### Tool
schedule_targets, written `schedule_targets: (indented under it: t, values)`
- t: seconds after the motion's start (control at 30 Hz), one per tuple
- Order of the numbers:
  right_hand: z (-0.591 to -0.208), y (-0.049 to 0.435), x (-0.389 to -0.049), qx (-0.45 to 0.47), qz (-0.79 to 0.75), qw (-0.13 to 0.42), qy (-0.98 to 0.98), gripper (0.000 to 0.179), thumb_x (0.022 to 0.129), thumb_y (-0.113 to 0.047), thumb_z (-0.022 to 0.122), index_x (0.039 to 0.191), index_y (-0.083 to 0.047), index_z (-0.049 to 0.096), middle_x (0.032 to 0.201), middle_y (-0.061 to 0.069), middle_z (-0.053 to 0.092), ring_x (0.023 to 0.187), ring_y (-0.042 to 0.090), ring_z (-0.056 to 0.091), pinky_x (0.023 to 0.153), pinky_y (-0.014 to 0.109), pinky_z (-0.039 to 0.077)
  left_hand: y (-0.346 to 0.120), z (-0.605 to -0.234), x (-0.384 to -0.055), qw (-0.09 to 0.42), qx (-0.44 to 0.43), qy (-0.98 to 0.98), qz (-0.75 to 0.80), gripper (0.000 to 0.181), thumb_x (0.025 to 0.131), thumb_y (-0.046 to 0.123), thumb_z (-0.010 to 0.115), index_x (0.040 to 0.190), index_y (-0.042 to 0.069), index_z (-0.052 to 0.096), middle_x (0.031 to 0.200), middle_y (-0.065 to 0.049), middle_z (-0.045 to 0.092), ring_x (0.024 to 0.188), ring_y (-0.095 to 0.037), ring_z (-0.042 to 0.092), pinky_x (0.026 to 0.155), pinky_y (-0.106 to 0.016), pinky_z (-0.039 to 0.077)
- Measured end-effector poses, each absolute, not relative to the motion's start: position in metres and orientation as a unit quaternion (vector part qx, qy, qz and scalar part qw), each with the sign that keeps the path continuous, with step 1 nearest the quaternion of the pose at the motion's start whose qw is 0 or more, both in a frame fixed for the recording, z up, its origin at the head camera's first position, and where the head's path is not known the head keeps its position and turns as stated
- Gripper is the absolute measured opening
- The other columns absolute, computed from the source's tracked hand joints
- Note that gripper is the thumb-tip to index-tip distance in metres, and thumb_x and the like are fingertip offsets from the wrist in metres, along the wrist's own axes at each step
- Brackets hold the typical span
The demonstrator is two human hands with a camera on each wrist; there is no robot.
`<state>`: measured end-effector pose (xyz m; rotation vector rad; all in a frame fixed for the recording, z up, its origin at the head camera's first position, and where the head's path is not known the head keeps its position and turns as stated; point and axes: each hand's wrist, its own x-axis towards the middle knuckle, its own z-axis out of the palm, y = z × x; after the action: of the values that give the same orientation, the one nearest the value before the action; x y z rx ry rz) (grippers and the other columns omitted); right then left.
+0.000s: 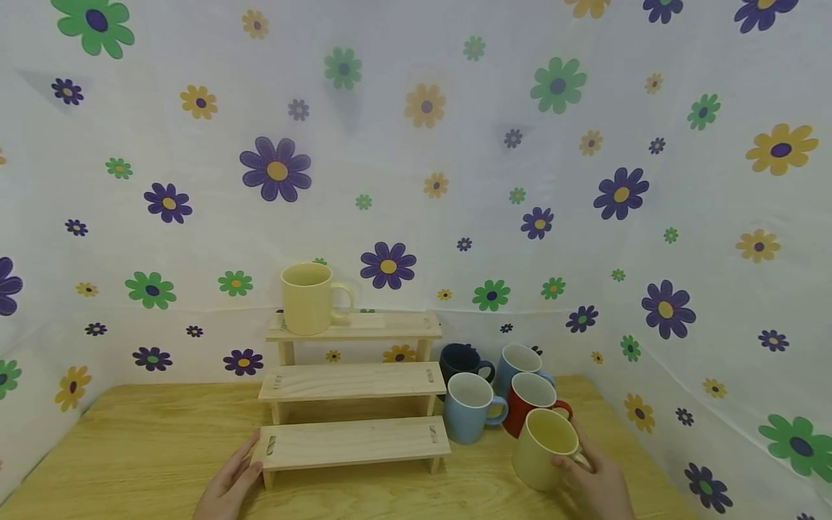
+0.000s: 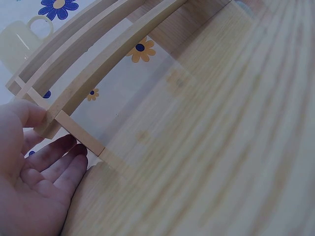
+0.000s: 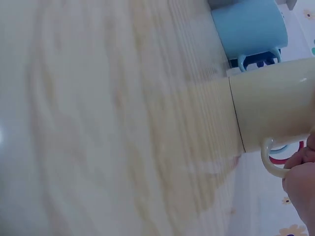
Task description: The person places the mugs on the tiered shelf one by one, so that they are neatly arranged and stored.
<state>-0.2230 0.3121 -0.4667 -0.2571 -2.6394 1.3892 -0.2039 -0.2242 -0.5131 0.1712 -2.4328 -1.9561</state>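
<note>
My right hand [image 1: 594, 477] grips the handle of a pale yellow mug [image 1: 538, 456] at the front right of the table. In the right wrist view its base [image 3: 238, 115] is at or very near the tabletop. At the left end of a three-step wooden rack [image 1: 357, 442], my left hand [image 1: 229, 482] holds the end of the lowest board. The left wrist view has the fingers [image 2: 64, 160] loosely bent beside that board's leg. A second pale yellow mug [image 1: 307, 300] stands upright on the rack's top step, at its left end.
Right of the rack stand a dark navy mug [image 1: 460, 359], two light blue mugs, one in front [image 1: 466, 412] and one behind [image 1: 510, 365], and a red mug [image 1: 523, 404]. All are on the wooden table [image 1: 149, 433]. A flowered white cloth [image 1: 403, 217] hangs behind and at the sides.
</note>
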Motion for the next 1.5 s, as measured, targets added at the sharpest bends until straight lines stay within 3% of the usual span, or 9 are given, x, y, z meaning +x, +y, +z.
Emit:
schedule_targets:
  t: [0.13, 0.2, 0.37, 0.67, 0.9, 1.03, 1.13, 1.3, 1.5]
  values:
    - [-0.467, 0.307, -0.22, -0.127, 0.52, 0.087, -0.84, 0.084, 0.081, -0.043, 0.075, 0.148, -0.015, 0.034, 0.134, 0.017, 0.051, 0.104, 0.003, 0.054, 0.074, 0.011, 0.044, -0.225, -0.513, -0.205, 0.004, 0.054, -0.782, -0.621, 0.068, 0.1, 0.041, 0.048, 0.152, 0.007, 0.022, 0.155, -0.024, 0.015, 0.136, -0.041, 0.026, 0.104, -0.046, 0.037]
    - [-0.468, 0.304, -0.22, -0.146, 0.548, 0.097, -0.818, 0.083, 0.079, -0.042, 0.077, 0.147, -0.016, 0.037, 0.102, 0.012, 0.068, 0.077, -0.005, 0.053, 0.062, 0.012, 0.044, -0.225, -0.513, -0.205, 0.002, 0.055, -0.783, -0.62, 0.069, 0.1, 0.043, 0.048, 0.153, 0.007, 0.021, 0.154, -0.025, 0.015, 0.135, -0.042, 0.027, 0.104, -0.048, 0.036]
    - [-0.47, 0.298, -0.218, -0.172, 0.587, 0.13, -0.78, 0.078, 0.075, -0.039, 0.081, 0.141, -0.016, 0.045, 0.051, -0.008, 0.045, 0.047, 0.003, 0.037, 0.042, 0.018, 0.035, -0.224, -0.513, -0.205, 0.005, 0.06, -0.782, -0.62, 0.069, 0.099, 0.043, 0.048, 0.153, 0.007, 0.022, 0.151, -0.027, 0.022, 0.134, -0.041, 0.032, 0.104, -0.046, 0.038]
    - [-0.46, 0.289, -0.212, -0.183, 0.581, 0.142, -0.78, 0.074, 0.074, -0.044, 0.08, 0.136, -0.016, 0.051, 0.107, -0.029, 0.055, 0.083, -0.016, 0.052, 0.067, 0.006, 0.042, -0.224, -0.514, -0.204, 0.01, 0.061, -0.781, -0.622, 0.067, 0.1, 0.041, 0.047, 0.153, 0.008, 0.023, 0.149, -0.027, 0.025, 0.133, -0.04, 0.033, 0.102, -0.042, 0.041]
    - [-0.45, 0.279, -0.214, -0.157, 0.569, 0.157, -0.792, 0.065, 0.078, -0.043, 0.077, 0.132, -0.013, 0.057, 0.121, -0.012, 0.055, 0.101, -0.011, 0.051, 0.074, 0.003, 0.042, -0.226, -0.513, -0.205, -0.009, 0.074, -0.784, -0.616, 0.083, 0.092, 0.06, 0.05, 0.153, 0.01, 0.022, 0.155, -0.023, 0.013, 0.137, -0.045, 0.021, 0.107, -0.054, 0.03]
    - [-0.439, 0.274, -0.213, -0.151, 0.59, 0.128, -0.782, 0.073, 0.077, -0.046, 0.077, 0.135, -0.01, 0.051, 0.131, 0.001, 0.049, 0.126, 0.02, 0.045, 0.097, 0.032, 0.046, -0.227, -0.513, -0.206, -0.013, 0.072, -0.786, -0.613, 0.085, 0.091, 0.061, 0.05, 0.153, 0.01, 0.022, 0.156, -0.023, 0.011, 0.137, -0.046, 0.019, 0.108, -0.055, 0.028]
    - [-0.43, 0.269, -0.212, -0.136, 0.616, 0.12, -0.766, 0.07, 0.078, -0.042, 0.077, 0.135, -0.009, 0.051, 0.128, -0.004, 0.054, 0.124, 0.009, 0.046, 0.105, 0.041, 0.036, -0.227, -0.513, -0.206, -0.011, 0.071, -0.787, -0.612, 0.081, 0.093, 0.057, 0.05, 0.153, 0.01, 0.022, 0.156, -0.023, 0.012, 0.137, -0.046, 0.021, 0.107, -0.054, 0.029]
    - [-0.415, 0.253, -0.212, -0.116, 0.653, 0.13, -0.737, 0.057, 0.082, -0.029, 0.076, 0.132, -0.011, 0.055, 0.115, -0.023, 0.061, 0.121, 0.0, 0.046, 0.099, 0.021, 0.04, -0.225, -0.513, -0.206, -0.003, 0.066, -0.787, -0.613, 0.073, 0.097, 0.049, 0.049, 0.153, 0.01, 0.023, 0.155, -0.024, 0.015, 0.136, -0.044, 0.026, 0.106, -0.052, 0.033]
    - [-0.397, 0.235, -0.214, -0.081, 0.671, 0.127, -0.726, 0.053, 0.086, -0.026, 0.073, 0.133, -0.008, 0.055, 0.129, -0.008, 0.058, 0.12, 0.005, 0.048, 0.09, 0.015, 0.046, -0.226, -0.513, -0.205, 0.0, 0.064, -0.784, -0.618, 0.071, 0.098, 0.046, 0.049, 0.153, 0.009, 0.023, 0.155, -0.023, 0.015, 0.136, -0.042, 0.027, 0.105, -0.05, 0.034]
